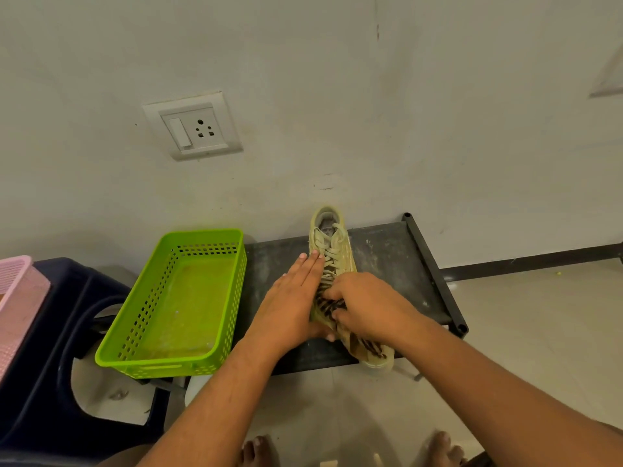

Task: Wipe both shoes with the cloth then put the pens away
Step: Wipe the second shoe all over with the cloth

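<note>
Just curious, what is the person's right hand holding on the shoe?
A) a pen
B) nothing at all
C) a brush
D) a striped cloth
D: the right hand grips a striped cloth bunched over the laces of the pale shoe, while the left hand rests against the shoe's side with straight fingers.

A pale wall carries a white switch socket; dark skirting borders the light tiled floor behind a black bench.
</note>
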